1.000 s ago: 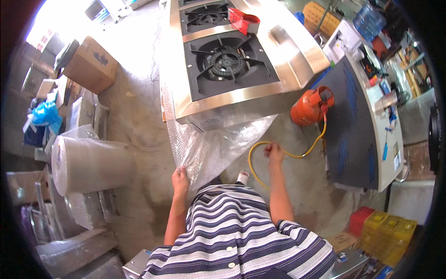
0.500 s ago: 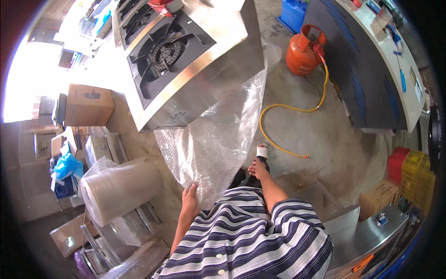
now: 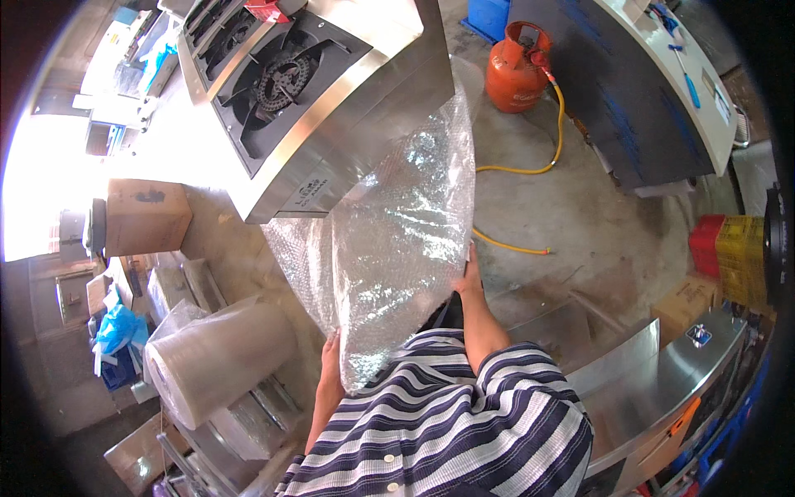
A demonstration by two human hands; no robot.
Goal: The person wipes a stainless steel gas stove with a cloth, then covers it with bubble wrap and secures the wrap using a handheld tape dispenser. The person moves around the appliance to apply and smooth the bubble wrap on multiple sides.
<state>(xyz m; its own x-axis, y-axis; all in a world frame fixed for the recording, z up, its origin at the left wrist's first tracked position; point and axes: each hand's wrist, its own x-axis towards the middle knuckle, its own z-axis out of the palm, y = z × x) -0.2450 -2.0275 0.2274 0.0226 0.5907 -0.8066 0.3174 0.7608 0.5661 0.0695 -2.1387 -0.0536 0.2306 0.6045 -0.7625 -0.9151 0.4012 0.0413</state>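
A clear sheet of bubble wrap hangs between my body and the front of a stainless steel gas stove. Its far part runs along the stove's front face and low right side. My left hand is closed on the sheet's near left edge, beside my shirt. At the right edge, my right hand grips the wrap, its fingers partly hidden behind the plastic. On the stove top, a black burner with its pan support shows, and a red item lies farther back.
A large roll of bubble wrap lies at the left, below a cardboard box. An orange gas cylinder with a yellow hose stands on the floor at the right, near a dark-sided counter. A steel worktop is at lower right.
My right hand, open and off the sheet before, has moved up and taken hold of the bubble wrap's right edge. The sheet is spread wider to the right, now covering part of the hose.
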